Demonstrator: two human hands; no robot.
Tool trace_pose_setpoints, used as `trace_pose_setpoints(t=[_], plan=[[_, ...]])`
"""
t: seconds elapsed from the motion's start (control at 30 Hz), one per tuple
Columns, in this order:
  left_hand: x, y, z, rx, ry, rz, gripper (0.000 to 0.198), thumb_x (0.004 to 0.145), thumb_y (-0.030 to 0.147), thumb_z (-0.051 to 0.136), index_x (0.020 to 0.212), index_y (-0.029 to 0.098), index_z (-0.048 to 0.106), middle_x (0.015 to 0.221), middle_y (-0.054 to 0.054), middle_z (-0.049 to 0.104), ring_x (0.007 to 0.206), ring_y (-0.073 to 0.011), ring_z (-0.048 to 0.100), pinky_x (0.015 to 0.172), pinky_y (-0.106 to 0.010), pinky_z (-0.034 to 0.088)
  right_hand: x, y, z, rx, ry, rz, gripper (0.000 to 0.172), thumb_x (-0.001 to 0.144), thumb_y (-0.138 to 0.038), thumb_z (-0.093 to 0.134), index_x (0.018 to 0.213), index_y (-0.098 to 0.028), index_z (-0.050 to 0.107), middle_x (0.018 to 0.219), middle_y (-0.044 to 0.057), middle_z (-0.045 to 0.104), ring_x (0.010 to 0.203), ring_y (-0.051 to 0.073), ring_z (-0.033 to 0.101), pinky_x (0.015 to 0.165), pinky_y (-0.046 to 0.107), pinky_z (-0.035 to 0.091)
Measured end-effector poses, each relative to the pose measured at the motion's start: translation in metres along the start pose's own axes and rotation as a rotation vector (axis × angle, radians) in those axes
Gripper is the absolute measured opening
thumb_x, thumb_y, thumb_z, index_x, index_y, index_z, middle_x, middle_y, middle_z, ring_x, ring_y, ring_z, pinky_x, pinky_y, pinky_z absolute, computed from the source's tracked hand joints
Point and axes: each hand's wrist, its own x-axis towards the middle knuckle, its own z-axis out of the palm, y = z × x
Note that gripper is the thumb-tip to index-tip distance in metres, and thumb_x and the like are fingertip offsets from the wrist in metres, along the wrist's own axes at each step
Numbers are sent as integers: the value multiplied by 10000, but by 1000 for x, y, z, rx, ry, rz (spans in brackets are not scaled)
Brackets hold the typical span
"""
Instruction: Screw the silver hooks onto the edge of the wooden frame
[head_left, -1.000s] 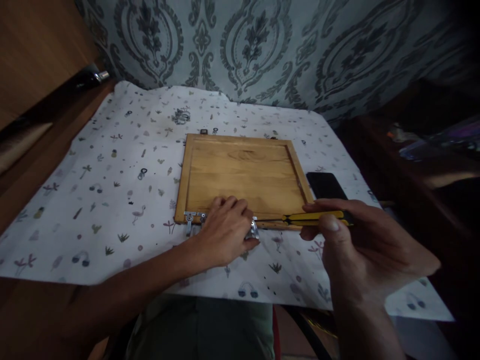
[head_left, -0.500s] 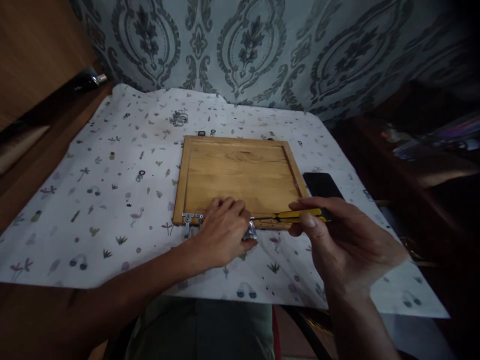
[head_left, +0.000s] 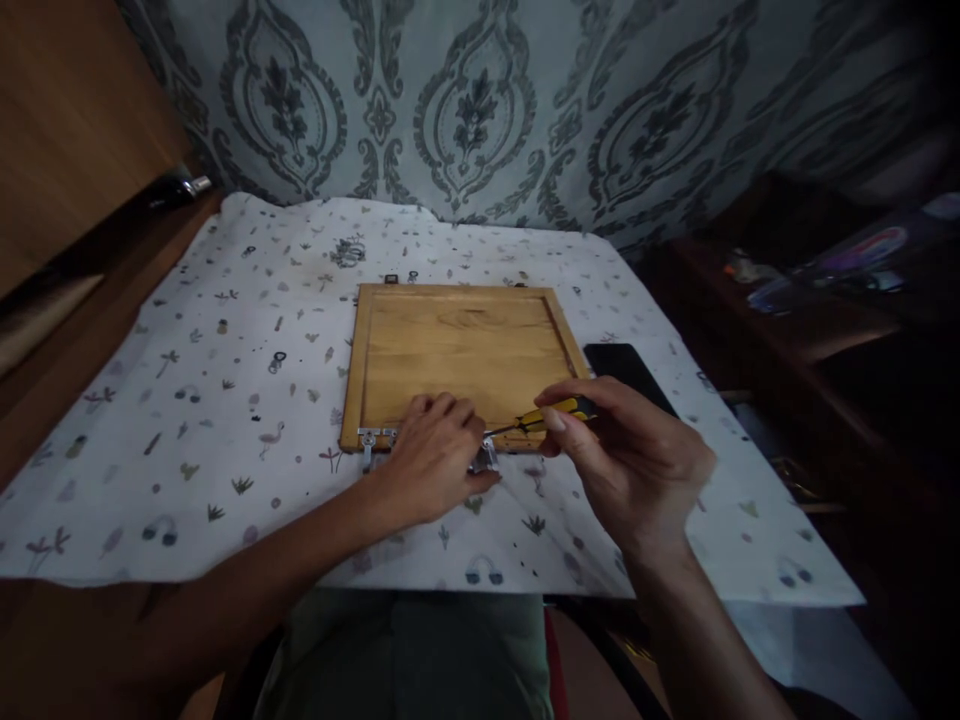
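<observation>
At the six-o'clock edge of wooden panel: left hand over metal fitting, grip hidden; right hand grips screwdriver, tip toward nine. Shallow angle could cause slip into left hand.

From here I have the framed wooden panel on the table, metal fittings along its six-o'clock edge, left hand over them, right hand with the screwdriver at four, smartphone just beside the panel at three.
</observation>
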Motion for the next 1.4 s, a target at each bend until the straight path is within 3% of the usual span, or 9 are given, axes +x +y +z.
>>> trace_pose_setpoints(t=[0.5, 0.7, 0.8, 0.93, 1.07, 1.17, 1.23, 1.4], plan=[[-1, -2, -2, -14, 20, 14, 387, 893, 506, 694, 1040, 149, 666, 1072, -88, 676, 1091, -289, 571, 923, -447, 429, 4, -3, 1, 6, -12, -44, 132, 915, -338, 696, 891, -211, 725, 769, 10, 709, 601, 139, 668, 505, 238, 514], [-1, -2, -11, -43, -4, -19, 486, 856, 602, 703, 1023, 147, 662, 1047, -89, 682, 1079, -303, 590, 920, -459, 443, 5, -3, 1, 12, -7, -78, 90, 916, -293, 692, 891, -210, 718, 770, 4, 706, 606, 137, 661, 548, 256, 527], [-3, -2, -27, -180, 127, -14, 406, 906, 560, 667, 1017, 171, 651, 1030, -69, 688, 1046, -266, 620, 903, -429, 472, 5, -3, 0, 11, -10, -98, 60, 910, -262, 697, 895, -207, 713, 774, 1, 712, 634, 138, 672, 578, 258, 537], [-5, 6, -58, -441, 372, 107, 334, 978, 422, 618, 1204, 177, 604, 1144, -69, 690, 1083, -209, 645, 903, -342, 519, 6, -4, -2, 5, -26, -82, 112, 918, -309, 688, 890, -204, 715, 776, 6, 723, 604, 135, 656, 563, 265, 535], [3, 22, -79, -445, 504, 273, 266, 984, 309, 607, 1218, 184, 627, 1132, -55, 698, 1047, -192, 658, 901, -324, 534, 3, -1, -2, 1, -9, -77, 149, 915, -358, 690, 941, -213, 707, 791, 7, 734, 605, 144, 664, 575, 273, 544], [12, 32, -81, -337, 467, 279, 124, 973, 236, 603, 1004, 167, 701, 969, -40, 708, 907, -179, 669, 793, -315, 530, 1, 2, 2, 65, 84, -29, 231, 855, -359, 759, 1010, -239, 638, 801, -7, 727, 600, 145, 675, 530, 250, 530], [16, 36, -81, -273, 416, 235, 133, 969, 213, 599, 920, 164, 712, 910, -32, 707, 846, -173, 666, 739, -313, 515, 1, 2, 5, 137, 122, 13, 339, 822, -383, 793, 1041, -260, 565, 795, -16, 715, 616, 155, 694, 510, 244, 526], [18, 33, -85, -305, 347, 217, 88, 934, 194, 643, 952, 189, 729, 903, -13, 720, 826, -163, 671, 707, -292, 502, -2, 1, 9, 243, 89, 78, 453, 832, -454, 777, 1124, -292, 471, 869, 1, 703, 666, 179, 702, 563, 300, 566]])
